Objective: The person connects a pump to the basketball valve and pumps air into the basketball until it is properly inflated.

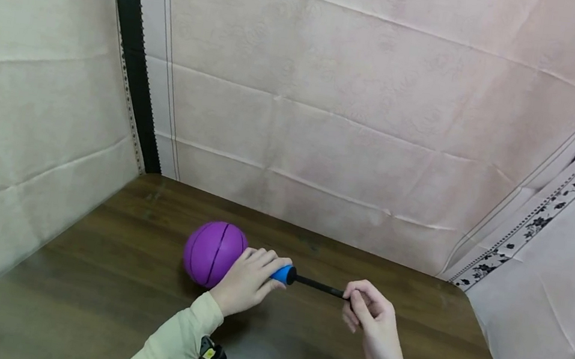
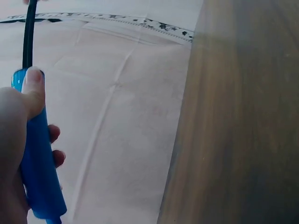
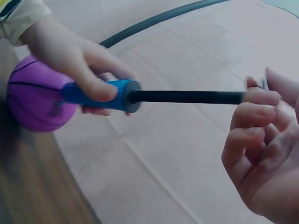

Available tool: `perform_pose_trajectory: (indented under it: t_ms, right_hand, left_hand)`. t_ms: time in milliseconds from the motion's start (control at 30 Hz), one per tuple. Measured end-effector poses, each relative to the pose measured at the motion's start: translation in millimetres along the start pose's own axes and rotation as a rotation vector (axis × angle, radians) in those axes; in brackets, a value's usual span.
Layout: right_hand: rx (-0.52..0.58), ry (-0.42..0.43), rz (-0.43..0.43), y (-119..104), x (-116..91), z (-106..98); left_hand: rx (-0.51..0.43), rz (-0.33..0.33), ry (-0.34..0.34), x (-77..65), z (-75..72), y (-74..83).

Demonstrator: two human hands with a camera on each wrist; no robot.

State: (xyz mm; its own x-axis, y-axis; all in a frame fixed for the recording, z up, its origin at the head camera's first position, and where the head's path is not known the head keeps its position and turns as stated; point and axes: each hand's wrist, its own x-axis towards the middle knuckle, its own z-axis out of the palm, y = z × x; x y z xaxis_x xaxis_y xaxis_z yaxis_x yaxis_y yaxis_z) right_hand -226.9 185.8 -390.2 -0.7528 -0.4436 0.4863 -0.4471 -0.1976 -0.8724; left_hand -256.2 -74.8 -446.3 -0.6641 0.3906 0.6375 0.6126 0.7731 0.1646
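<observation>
Wood-grain table: left hand grips blue hand-pump barrel near purple basketball; right hand pinches black pump rod.

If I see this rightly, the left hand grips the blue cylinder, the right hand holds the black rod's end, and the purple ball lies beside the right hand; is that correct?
Not quite: the head view shows the purple ball beside the left hand, not the right hand; the rest stands.
</observation>
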Motion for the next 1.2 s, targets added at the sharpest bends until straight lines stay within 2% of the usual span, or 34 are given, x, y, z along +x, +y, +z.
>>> perform_pose_trajectory:
  t_ms: [100,167,333,467,633,700,833,967,1067,1200]
  right_hand:
    - [0.079,-0.023,0.010,12,3,9]
    - [0.106,-0.029,0.046,24,6,17]
    - [0.062,-0.021,0.154,55,10,41]
    - [-0.025,0.012,0.192,59,12,48]
    - [-0.078,0.033,0.226,43,14,39]
    - [-0.072,0.042,0.212,33,13,33]
    - [-0.062,0.071,0.127,13,8,17]
    - [-0.056,0.056,0.078,2,3,7]
    - [-0.056,0.022,0.049,3,3,9]
    - [-0.104,-0.021,0.018,15,7,23]
  left_hand:
    - [0.031,-0.001,0.002,-0.2,-0.6,0.6]
    - [0.062,0.003,0.006,-0.4,-0.8,0.9]
    - [0.122,0.045,-0.025,-2.2,3.7,3.3]
    - [0.069,0.058,-0.017,-2.1,6.5,4.5]
    - [-0.042,0.048,-0.004,-1.1,5.6,3.5]
    - [-0.055,0.032,0.000,-1.3,3.6,1.6]
    - [-0.020,-0.010,0.013,-1.7,-3.1,-2.6]
    - [0.007,-0.017,-0.012,-1.3,-6.3,-4.0]
    - [0.031,-0.012,0.002,-0.5,-7.3,-3.1]
    - [0.061,0.012,0.028,2.1,-5.7,-1.2]
